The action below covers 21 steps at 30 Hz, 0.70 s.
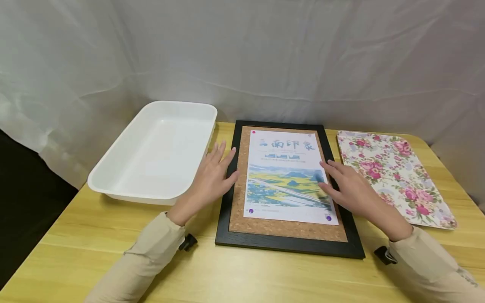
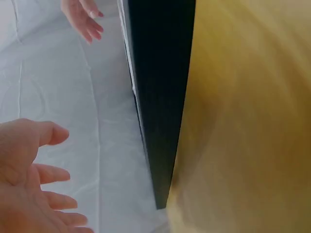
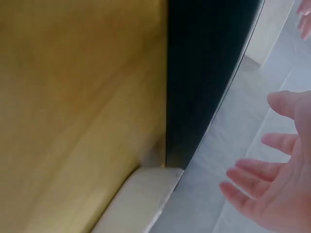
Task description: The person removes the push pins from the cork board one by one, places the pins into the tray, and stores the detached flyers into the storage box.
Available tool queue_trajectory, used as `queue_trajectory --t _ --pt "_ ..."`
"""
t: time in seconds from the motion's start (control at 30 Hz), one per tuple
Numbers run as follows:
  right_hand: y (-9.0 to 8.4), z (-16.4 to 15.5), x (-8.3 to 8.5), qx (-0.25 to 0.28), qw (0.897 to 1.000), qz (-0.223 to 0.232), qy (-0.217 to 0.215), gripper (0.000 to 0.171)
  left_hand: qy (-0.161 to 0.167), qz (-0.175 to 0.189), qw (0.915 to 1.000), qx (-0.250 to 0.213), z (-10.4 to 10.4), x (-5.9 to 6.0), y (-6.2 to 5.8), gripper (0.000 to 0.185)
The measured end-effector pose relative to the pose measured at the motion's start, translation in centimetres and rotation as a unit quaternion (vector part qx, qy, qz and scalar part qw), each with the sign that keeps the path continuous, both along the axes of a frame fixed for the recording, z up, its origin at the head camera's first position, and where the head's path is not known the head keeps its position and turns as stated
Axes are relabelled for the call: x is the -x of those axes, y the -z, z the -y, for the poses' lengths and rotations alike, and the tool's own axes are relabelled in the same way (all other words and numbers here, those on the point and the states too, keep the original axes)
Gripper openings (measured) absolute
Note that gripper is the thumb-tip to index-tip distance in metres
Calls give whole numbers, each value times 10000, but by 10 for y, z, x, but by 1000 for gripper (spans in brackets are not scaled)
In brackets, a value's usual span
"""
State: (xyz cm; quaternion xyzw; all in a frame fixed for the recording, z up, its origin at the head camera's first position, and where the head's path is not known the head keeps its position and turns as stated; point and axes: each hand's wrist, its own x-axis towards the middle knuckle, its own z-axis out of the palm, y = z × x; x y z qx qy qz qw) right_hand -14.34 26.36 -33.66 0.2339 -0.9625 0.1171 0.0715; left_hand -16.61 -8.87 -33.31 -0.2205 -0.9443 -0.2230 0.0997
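Corkboard [image 1: 288,230], black-framed, flat on wooden table [image 1: 265,273], with pinned poster [image 1: 289,179]; left hand [image 1: 212,176] above left edge, right hand [image 1: 352,189] above right, fingers loosely extended.

White tray [image 1: 161,145], floral tray [image 1: 398,179], seemingly cloth backdrop [image 1: 265,59]

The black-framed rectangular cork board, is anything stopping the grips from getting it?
Nothing visible is between them. The left grip and right grip hover, open, near the side edges of the cork board. The shallow white rectangular tray sits left of the board, and the pink-flowered white tray right of it.
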Motion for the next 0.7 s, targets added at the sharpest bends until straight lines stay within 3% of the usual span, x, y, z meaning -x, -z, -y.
queue_trajectory --t 0.1,0.23,0.4,0.7 --pt "-3 2 -3 458 9982 379 -59 53 -22 656 9963 -550 -1 -3 2 60" --pt "-6 0 -6 983 9910 910 0 43 80 1460 9820 -1199 -1 -2 7 58" --pt "-6 -2 -13 1412 9796 1406 265 37 82 2015 9680 -1495 1 4 16 58" --pt "2 -10 -23 2044 9558 2097 252 35 -570 2790 9340 -2160 -3 5 22 62"
